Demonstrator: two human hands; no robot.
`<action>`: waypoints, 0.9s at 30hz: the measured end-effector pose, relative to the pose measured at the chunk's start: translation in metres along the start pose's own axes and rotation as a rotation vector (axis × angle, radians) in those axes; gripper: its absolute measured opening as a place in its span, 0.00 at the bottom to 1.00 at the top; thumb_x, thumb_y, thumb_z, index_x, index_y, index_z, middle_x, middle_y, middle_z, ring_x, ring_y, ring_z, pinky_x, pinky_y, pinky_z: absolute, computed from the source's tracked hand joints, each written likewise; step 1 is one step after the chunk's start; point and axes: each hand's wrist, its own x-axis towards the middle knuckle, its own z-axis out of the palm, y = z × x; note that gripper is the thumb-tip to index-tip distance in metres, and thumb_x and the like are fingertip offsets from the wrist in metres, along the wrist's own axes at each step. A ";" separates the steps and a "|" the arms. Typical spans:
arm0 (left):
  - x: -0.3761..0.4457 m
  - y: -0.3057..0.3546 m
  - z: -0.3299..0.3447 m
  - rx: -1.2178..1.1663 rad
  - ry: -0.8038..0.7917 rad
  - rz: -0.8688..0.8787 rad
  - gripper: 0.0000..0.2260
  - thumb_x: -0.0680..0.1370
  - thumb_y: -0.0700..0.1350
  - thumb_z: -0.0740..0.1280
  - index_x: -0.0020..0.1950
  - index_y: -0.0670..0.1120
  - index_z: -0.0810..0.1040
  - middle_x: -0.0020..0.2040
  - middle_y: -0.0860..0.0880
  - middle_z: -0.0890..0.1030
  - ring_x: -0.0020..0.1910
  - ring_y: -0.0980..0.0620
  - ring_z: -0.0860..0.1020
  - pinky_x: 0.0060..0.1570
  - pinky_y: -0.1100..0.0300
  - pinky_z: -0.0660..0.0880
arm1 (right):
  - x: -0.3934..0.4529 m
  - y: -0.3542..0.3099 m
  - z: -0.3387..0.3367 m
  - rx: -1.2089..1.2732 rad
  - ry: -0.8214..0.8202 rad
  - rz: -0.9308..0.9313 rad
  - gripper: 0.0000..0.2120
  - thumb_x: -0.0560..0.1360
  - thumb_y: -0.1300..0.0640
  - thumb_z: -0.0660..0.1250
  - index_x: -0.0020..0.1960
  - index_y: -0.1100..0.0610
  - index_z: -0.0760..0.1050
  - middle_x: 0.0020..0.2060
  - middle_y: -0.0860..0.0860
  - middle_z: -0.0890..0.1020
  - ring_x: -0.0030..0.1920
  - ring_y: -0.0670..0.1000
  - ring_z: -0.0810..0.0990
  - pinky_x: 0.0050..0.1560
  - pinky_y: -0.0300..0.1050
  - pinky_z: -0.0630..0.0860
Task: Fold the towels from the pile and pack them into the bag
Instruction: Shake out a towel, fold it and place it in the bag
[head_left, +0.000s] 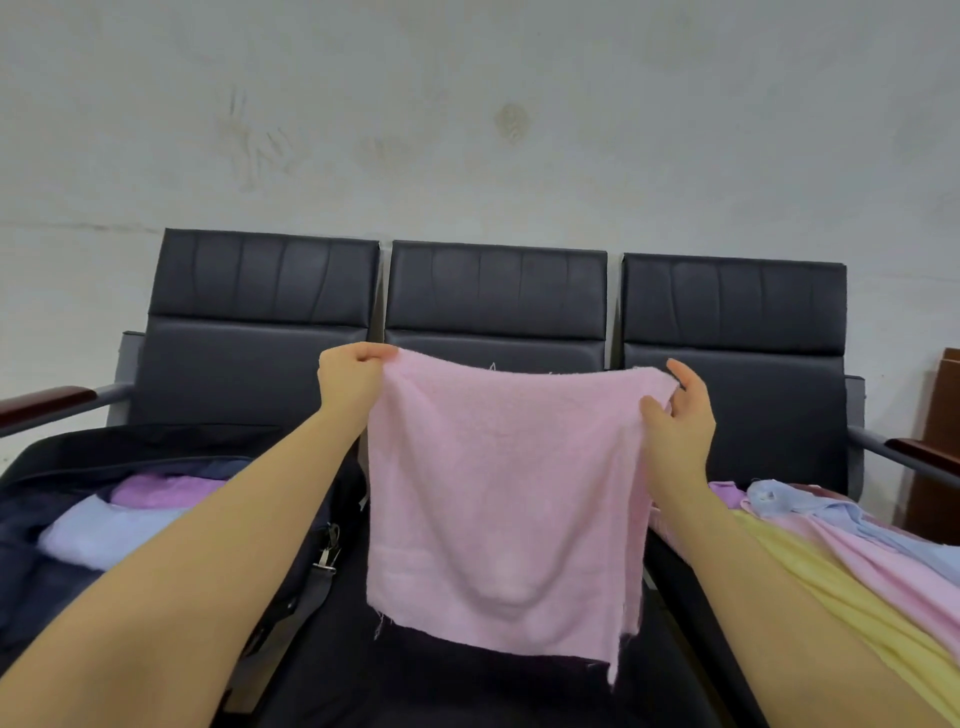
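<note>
A: Forearms fill the near frame. Left hand pinches the pink towel at its top left corner, fingers curled tight. Right hand has the top right corner, thumb on the cloth, fingers loosely spread.

B: Why held up?

A: Probably to hang it flat over the middle seat before folding. Bag open at left, folded towels inside; pile at right.

B: Any labels?

A: None readable.

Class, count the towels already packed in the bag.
2: a purple towel at the back of the navy bag, a pale blue towel in front. Others may lie hidden beneath.
</note>
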 end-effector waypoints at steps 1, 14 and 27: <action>0.000 0.005 -0.001 -0.003 -0.009 0.005 0.18 0.76 0.30 0.58 0.53 0.45 0.83 0.56 0.46 0.81 0.51 0.48 0.77 0.53 0.56 0.75 | 0.001 -0.004 0.000 0.001 -0.013 -0.016 0.26 0.76 0.71 0.59 0.71 0.56 0.67 0.62 0.48 0.72 0.61 0.46 0.71 0.56 0.34 0.68; -0.009 0.022 -0.013 0.142 -0.014 0.043 0.22 0.74 0.28 0.59 0.67 0.41 0.74 0.66 0.43 0.75 0.62 0.45 0.74 0.61 0.56 0.72 | -0.004 -0.028 -0.008 -0.029 -0.011 -0.029 0.23 0.75 0.71 0.59 0.70 0.62 0.68 0.65 0.57 0.75 0.63 0.54 0.74 0.63 0.46 0.71; -0.018 0.001 -0.017 0.606 0.018 0.183 0.08 0.81 0.39 0.58 0.46 0.41 0.74 0.50 0.46 0.68 0.38 0.48 0.71 0.35 0.55 0.66 | 0.003 0.006 -0.015 -0.308 0.142 0.017 0.11 0.76 0.65 0.62 0.35 0.59 0.75 0.31 0.55 0.76 0.30 0.50 0.71 0.34 0.43 0.73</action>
